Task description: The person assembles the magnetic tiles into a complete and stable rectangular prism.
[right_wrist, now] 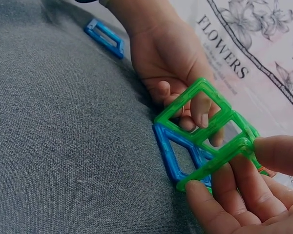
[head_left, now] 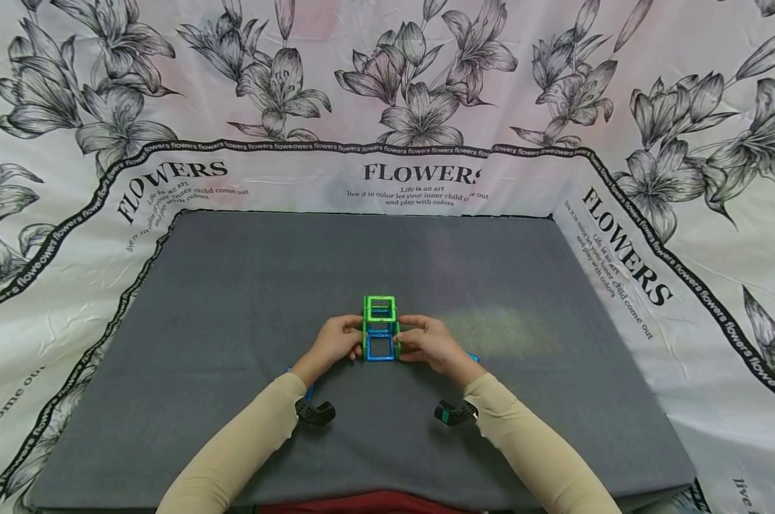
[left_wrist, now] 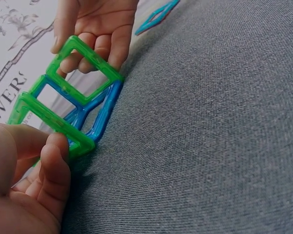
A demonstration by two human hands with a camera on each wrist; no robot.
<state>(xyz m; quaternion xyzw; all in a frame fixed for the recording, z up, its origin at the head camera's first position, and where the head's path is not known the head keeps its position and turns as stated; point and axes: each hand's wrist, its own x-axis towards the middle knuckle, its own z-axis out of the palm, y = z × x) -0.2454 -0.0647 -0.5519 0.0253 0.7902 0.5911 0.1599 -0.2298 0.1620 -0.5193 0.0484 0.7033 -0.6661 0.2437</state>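
Observation:
A small box-shaped build of magnetic tiles stands on the grey cloth between both hands. Its square see-through frames are green and blue: green tiles form its sides, and a blue tile lies at the bottom. My left hand grips the left green side, thumb and fingertips at its edge in the left wrist view. From the opposite side my right hand holds the other green side, with the thumb on its upper edge and fingers below in the right wrist view.
One loose blue tile lies beside the left wrist, and another blue tile by the right wrist; both are mostly covered in the head view. Grey cloth covers the table, with a flower-printed sheet beyond its edges.

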